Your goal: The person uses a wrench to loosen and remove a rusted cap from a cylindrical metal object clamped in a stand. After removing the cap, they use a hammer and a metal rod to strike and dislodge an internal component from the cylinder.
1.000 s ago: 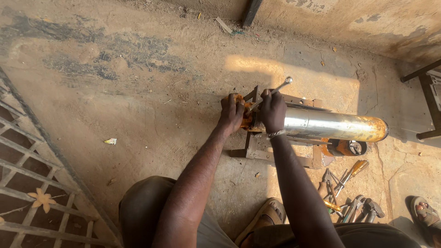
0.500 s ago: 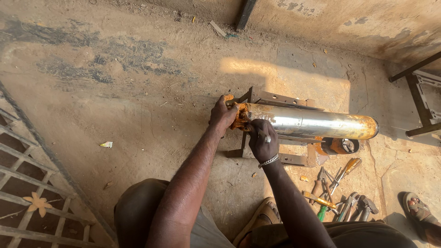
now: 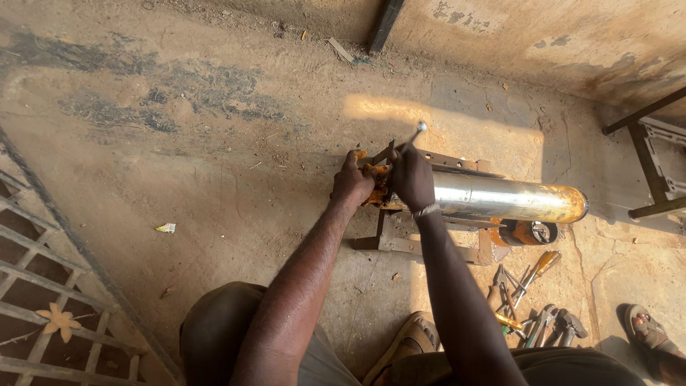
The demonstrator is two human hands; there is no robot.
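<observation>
On the steel cylinder's (image 3: 500, 196) near end, both hands (image 3: 351, 182) (image 3: 412, 179), grip hidden

Loose hand tools (image 3: 532, 304) on the floor — metal grate (image 3: 50, 286) opposite.

My hands (image 3: 382, 182) on cylinder's (image 3: 507, 199) left end; cylinder on frame (image 3: 400, 243); tools (image 3: 532, 300) in front, grate (image 3: 43, 286) far left.

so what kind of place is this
Probably an outdoor metalwork yard: a bare concrete floor, a shiny metal cylinder on a steel frame, hand tools loose on the ground, and a welded metal grille.
</observation>
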